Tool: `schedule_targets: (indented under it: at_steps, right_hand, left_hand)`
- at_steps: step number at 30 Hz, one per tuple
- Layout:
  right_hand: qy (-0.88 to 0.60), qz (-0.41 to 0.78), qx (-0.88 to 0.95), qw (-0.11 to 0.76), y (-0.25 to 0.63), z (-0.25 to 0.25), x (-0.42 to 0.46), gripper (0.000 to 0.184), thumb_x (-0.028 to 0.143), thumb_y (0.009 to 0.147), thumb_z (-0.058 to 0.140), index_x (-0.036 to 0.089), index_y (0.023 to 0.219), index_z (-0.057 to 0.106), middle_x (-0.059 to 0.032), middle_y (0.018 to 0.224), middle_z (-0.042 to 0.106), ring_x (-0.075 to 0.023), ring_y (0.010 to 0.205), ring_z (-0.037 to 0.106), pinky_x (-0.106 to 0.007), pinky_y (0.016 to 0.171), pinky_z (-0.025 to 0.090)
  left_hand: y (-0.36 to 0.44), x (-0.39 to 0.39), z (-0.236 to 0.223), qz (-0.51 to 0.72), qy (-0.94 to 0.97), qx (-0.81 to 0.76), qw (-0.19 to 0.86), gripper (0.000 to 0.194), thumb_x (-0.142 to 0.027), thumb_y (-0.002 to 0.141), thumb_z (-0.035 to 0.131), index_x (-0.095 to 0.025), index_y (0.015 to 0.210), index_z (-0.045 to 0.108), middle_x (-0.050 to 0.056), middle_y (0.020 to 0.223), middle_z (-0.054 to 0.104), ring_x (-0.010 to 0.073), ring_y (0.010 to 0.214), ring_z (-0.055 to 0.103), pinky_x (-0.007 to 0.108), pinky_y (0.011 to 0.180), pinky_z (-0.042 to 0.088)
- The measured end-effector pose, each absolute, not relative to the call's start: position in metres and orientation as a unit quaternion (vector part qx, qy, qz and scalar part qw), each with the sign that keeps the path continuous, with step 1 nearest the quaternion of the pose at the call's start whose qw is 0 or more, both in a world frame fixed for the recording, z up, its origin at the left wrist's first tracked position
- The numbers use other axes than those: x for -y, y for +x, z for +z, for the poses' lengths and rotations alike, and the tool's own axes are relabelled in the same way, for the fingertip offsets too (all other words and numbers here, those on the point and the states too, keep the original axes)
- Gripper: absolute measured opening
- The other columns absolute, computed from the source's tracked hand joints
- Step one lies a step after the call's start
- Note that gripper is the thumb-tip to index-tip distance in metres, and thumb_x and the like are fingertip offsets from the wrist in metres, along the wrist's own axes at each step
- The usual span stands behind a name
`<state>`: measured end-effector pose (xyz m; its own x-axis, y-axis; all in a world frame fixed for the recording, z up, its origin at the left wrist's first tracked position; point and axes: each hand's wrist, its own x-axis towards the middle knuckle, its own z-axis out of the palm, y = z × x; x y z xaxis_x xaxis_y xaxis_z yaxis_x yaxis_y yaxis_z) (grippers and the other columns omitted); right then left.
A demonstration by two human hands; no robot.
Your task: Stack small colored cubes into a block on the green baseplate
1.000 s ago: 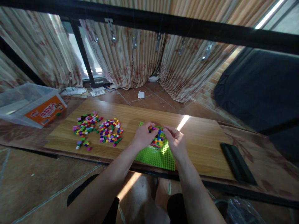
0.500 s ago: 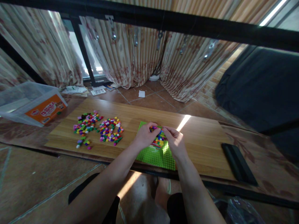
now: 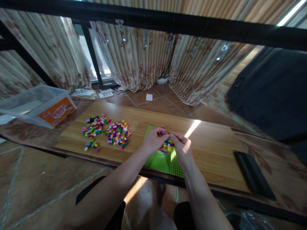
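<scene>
Left hand (image 3: 153, 141) and right hand (image 3: 182, 147), close together at colourful bricks (image 3: 168, 147), frame's lower centre, grip I can't tell

Knobbly lime-green rectangular plastic baseplate (image 3: 163, 165) under the fingers (image 3: 163, 138), smooth-looking long brown wood-grain board (image 3: 211, 153) around it, clear boxy plastic bin (image 3: 35, 117) way left of them.

Brown wooden bench (image 3: 213, 147) was open between green studded square baseplate (image 3: 165, 164) and long black object (image 3: 254, 175) at right. Two heaps of small multicoloured bricks (image 3: 94, 123), then clear orange-labelled plastic box (image 3: 35, 98), blocked left. Left forearm (image 3: 129, 167) crossed baseplate–heap gap.
</scene>
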<state>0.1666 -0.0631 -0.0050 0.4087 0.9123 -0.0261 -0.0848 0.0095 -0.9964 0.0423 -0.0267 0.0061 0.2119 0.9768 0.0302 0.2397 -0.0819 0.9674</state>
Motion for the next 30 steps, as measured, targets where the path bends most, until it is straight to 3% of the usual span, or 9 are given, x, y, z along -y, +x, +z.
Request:
schedule_targets:
  at_steps: [10, 19, 26, 30]
  right_hand:
    - [-0.571, 0.41, 0.347, 0.62, 0.174, -0.017, 0.068, 0.027, 0.035, 0.063, 0.079, 0.018, 0.082, 0.076, -0.0058, 0.083, 0.075, -0.0182, 0.074, 0.068, -0.029, 0.066, 0.056]
    - [-0.618, 0.392, 0.299, 0.613, 0.172, -0.01, 0.068, 0.031, 0.032, 0.051, 0.083, 0.016, 0.076, 0.075, -0.0041, 0.075, 0.073, -0.0157, 0.064, 0.065, -0.023, 0.052, 0.053]
    - [-0.657, 0.346, 0.352, 0.57, 0.178, -0.012, 0.069, 0.034, 0.038, 0.058, 0.078, 0.015, 0.083, 0.075, -0.004, 0.077, 0.074, -0.0161, 0.064, 0.066, -0.023, 0.054, 0.053]
    - [-0.682, 0.329, 0.395, 0.521, 0.176, -0.006, 0.071, 0.036, 0.042, 0.06, 0.078, 0.016, 0.084, 0.075, -0.0045, 0.078, 0.074, -0.0173, 0.068, 0.067, -0.023, 0.058, 0.054]
  left_hand:
    - [0.051, 0.031, 0.009, 0.382, 0.595, -0.527, 0.472, 0.021, -0.026, 0.071, 0.067, -0.014, 0.088, 0.072, 0.007, 0.086, 0.073, 0.0172, 0.079, 0.064, 0.03, 0.077, 0.051]
    - [0.05, 0.039, 0.021, 0.332, 0.594, -0.558, 0.475, 0.028, -0.032, 0.074, 0.063, -0.018, 0.096, 0.071, 0.005, 0.096, 0.073, 0.0175, 0.088, 0.065, 0.03, 0.082, 0.052]
    - [0.045, 0.044, 0.024, 0.333, 0.606, -0.556, 0.462, 0.04, -0.037, 0.079, 0.06, -0.017, 0.113, 0.065, 0.007, 0.11, 0.07, 0.0186, 0.097, 0.063, 0.032, 0.092, 0.05]
    - [0.03, 0.04, 0.024, 0.348, 0.619, -0.559, 0.428, 0.036, -0.036, 0.081, 0.057, -0.017, 0.111, 0.065, 0.006, 0.109, 0.07, 0.0178, 0.097, 0.064, 0.031, 0.091, 0.051]
